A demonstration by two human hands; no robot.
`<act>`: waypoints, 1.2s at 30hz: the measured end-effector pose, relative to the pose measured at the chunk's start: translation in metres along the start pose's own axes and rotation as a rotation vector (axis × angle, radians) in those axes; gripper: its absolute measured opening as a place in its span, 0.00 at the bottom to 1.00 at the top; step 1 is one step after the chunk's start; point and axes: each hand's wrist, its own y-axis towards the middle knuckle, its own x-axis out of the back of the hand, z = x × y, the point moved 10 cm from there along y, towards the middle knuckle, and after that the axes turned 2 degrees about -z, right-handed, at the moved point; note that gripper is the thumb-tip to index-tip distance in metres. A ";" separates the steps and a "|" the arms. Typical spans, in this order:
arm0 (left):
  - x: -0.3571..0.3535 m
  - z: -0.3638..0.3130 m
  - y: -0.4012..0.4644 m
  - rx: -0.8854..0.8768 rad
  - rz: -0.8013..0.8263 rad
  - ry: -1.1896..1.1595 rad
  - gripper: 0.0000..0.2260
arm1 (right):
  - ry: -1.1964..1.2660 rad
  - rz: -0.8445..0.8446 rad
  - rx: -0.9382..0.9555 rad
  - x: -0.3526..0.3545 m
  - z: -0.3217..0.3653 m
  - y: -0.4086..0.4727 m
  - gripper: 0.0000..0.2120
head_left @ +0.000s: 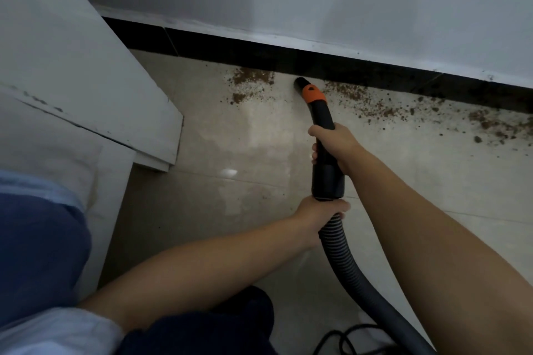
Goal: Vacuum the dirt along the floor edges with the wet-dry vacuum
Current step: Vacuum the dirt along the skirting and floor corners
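Pale glossy floor tiles (230, 153) meet a black skirting strip (230, 47) under a white wall, and brown dirt (375, 104) lies scattered along that edge on both sides of our nozzle. We see two risks. The dark nozzle tip (298, 84) sits right at the skirting in a bare gap, so sweeping too fast could scatter the loose crumbs outward instead of drawing them in. The patch on the left (251, 82), near the white cabinet corner (173, 135), could also be missed if we only work rightward. Our right hand (334, 147) wraps the black wand (324, 135) below its orange collar (313, 94). Our left hand (320, 213) grips the ribbed hose (340, 251) just under the wand's cuff. Both sets of fingers curl tightly, and the dirt lies well ahead of both hands.
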 end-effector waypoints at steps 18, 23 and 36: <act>0.017 0.026 -0.016 -0.017 -0.153 -0.067 0.06 | -0.118 0.149 0.024 -0.039 -0.012 -0.020 0.07; 0.038 -0.005 -0.010 -0.099 -0.234 -0.095 0.06 | -0.075 0.094 0.051 -0.049 0.011 0.000 0.08; 0.036 -0.022 0.004 -0.054 -0.188 -0.207 0.05 | -0.126 0.144 0.056 -0.060 0.029 0.020 0.08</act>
